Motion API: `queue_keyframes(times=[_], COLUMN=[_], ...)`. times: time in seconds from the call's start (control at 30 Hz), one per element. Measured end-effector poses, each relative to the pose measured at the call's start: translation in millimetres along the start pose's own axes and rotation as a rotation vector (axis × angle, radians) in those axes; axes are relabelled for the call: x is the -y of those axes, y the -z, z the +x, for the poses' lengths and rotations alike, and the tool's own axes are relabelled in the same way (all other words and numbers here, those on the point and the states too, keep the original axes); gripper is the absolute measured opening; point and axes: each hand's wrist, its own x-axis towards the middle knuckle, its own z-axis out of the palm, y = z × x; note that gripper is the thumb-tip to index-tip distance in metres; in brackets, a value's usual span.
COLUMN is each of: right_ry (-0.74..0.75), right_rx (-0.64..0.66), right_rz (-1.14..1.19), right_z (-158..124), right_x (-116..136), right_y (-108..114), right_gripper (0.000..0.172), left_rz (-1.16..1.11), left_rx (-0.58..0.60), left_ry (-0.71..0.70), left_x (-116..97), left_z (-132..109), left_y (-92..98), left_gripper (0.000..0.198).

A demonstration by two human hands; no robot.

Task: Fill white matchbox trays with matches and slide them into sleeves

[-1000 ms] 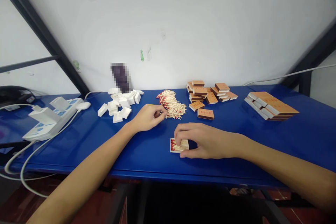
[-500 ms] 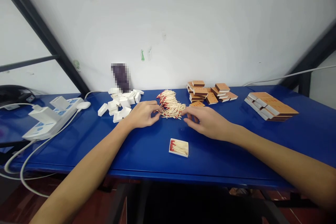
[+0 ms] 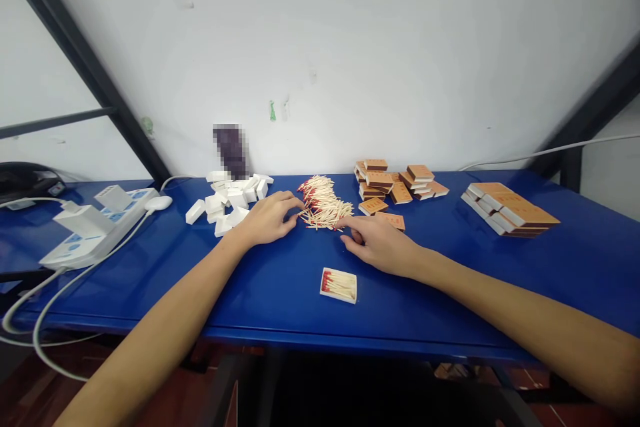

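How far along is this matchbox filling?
Done: stacked boxes sit in neat rows on the right, and the tray in front holds some matches. In hand: the left hand and right hand both touch the match pile; whether either has a grip on matches is unclear. Left: that large pile, a heap of white trays and loose boxes.

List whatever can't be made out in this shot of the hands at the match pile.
All in the head view:
Whether the left hand or right hand pinches matches from the match pile: curled fingers hide it.
Print on the orange sleeves: too small.
Object by the wall: pixelated.
Black device: cut by the left edge.
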Motion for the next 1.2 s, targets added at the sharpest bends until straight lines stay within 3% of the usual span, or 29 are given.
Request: queue_keyframes(times=[0.5, 1.0, 1.2], right_ry=[-0.016, -0.004, -0.01], right_rx=[0.005, 0.032, 0.04], right_rz=[0.03, 0.029, 0.034], right_z=[0.0, 0.4, 0.4], right_x=[-0.7, -1.4, 0.7], right_y=[0.4, 1.7, 3.7], right_gripper=[0.024, 0.023, 0.024], left_rz=[-0.014, 0.027, 0.027], left_rx=[0.099, 0.152, 0.161], left_ry=[-0.033, -0.001, -0.011], left_x=[-0.1, 1.3, -1.6], left_z=[0.9, 0.8, 0.6], left_y=[-7.2, 0.1, 2.8], left_gripper=[0.041, 0.034, 0.042])
